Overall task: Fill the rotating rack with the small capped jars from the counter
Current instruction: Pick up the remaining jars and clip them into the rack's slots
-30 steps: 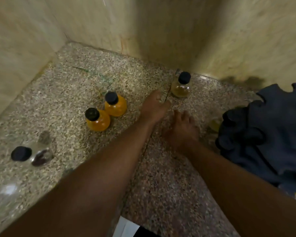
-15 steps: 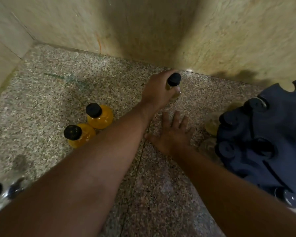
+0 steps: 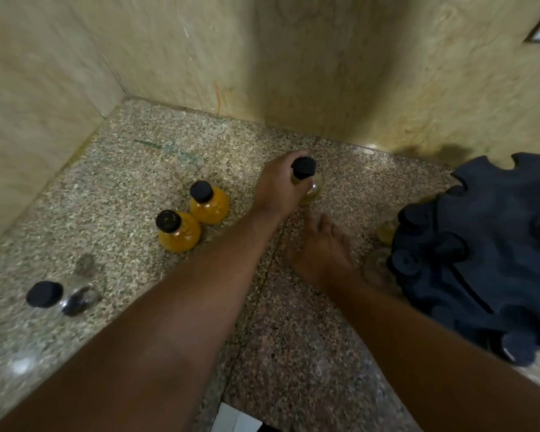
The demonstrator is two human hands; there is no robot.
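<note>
One pale jar (image 3: 306, 171) at frame centre, free a second ago, is now clasped by the left hand (image 3: 278, 190) for racking.

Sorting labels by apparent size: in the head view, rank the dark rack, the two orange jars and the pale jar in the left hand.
Largest: dark rack
Then nearer orange jar and farther orange jar: alike, unranked
Last: pale jar, though the left hand hides part

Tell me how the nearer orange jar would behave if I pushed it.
The nearer orange jar looks full, so probably heavy for its size. Its squat round body likely slides rather than tips; once over, it would probably roll. Pushed away, it would likely bump the second orange jar close behind it.
</note>
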